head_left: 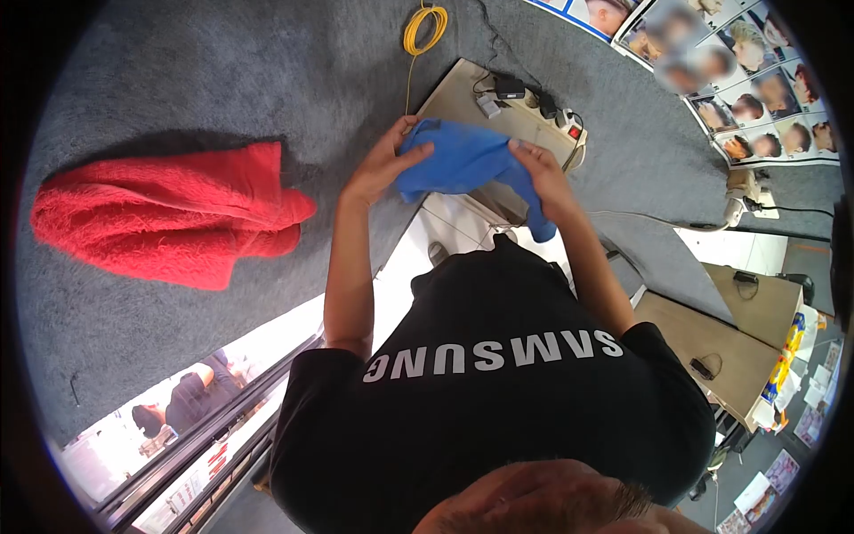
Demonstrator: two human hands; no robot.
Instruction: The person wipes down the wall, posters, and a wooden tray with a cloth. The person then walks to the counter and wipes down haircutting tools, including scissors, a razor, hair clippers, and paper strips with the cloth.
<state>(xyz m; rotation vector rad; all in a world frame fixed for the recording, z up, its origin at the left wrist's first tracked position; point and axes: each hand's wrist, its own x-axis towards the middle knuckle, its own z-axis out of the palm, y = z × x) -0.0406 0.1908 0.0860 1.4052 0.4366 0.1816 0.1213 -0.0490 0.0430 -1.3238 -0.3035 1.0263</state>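
A blue cloth (467, 160) is stretched between my two hands, held up in front of my chest. My left hand (384, 166) grips its left end, thumb on top, near a small dark patch on the fabric. At the other end my right hand (543, 175) pinches the upper edge with thumb and fingers. Part of the cloth hangs down beside the right wrist. What the fingers do behind the fabric is hidden.
A red fluffy towel (169, 214) is at the left against a grey surface (249, 71). Beyond my hands is a beige table (449, 89) with a power strip (569, 129) and adapters. A coiled yellow cable (425, 31) hangs above. Haircut posters (747, 84) fill the upper right.
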